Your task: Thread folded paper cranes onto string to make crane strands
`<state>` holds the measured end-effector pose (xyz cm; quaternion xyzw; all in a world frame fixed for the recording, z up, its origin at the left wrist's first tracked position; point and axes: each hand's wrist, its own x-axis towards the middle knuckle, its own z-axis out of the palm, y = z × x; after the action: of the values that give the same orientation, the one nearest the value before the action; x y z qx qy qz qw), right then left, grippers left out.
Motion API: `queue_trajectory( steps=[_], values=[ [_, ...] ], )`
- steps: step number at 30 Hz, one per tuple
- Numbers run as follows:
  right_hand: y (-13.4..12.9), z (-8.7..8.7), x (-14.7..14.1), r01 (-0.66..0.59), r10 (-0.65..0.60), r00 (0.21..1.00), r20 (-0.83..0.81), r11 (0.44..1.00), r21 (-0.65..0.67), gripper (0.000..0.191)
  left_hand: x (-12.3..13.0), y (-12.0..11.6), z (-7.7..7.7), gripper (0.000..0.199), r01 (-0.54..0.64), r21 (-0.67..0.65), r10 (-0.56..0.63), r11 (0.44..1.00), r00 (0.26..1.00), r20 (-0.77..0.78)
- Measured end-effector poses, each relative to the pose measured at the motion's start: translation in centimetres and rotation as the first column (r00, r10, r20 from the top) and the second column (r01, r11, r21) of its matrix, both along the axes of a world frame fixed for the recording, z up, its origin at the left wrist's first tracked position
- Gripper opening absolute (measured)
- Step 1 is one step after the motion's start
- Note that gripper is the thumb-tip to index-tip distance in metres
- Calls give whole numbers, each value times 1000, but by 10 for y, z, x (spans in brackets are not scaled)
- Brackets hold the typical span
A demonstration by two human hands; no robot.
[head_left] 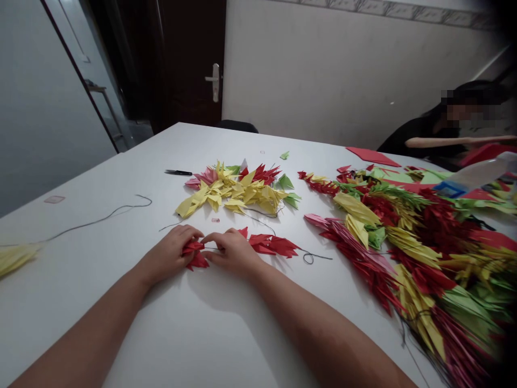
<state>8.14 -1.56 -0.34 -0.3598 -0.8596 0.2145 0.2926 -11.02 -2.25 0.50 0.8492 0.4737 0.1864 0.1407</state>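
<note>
My left hand (172, 252) is closed around some small red folded-paper pieces (197, 260). Close beside it, my right hand (234, 252) pinches a thin dark cord (212, 249) that stretches between the two hands. More red folded-paper pieces (274, 245) sit on the cord to the right of my right hand, and its looped end (309, 257) lies on the table. Just beyond the hands is a heap of yellow folded paper (238, 193) with red, pink and green pieces among it. My fingers hide part of the red pieces.
A large pile of strung folded paper (404, 231) covers the right of the white table (194, 328). A black-handled tool (178, 172) lies behind the heap. Another cord (97, 220) with yellow paper (18, 257) is at left. A person (424, 129) sits far right, near a plastic bottle (476, 175).
</note>
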Motion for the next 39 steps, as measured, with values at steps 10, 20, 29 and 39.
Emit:
queue_trajectory(
  steps=[10,20,29,39],
  values=[
    [6,-4,1,0,-2,999,53,999,36,11,-29,3,7,68,29,-276,-14,961,998,56],
    [8,-9,2,-1,2,1000,-7,993,118,14,-30,3,17,41,58,-412,9,909,987,160],
    [8,-7,4,-73,75,997,0,979,190,14,-31,5,13,37,61,-415,21,908,982,189],
    [10,-9,3,-61,43,997,71,963,263,13,-31,6,12,40,79,-326,-40,942,992,123]
  ],
)
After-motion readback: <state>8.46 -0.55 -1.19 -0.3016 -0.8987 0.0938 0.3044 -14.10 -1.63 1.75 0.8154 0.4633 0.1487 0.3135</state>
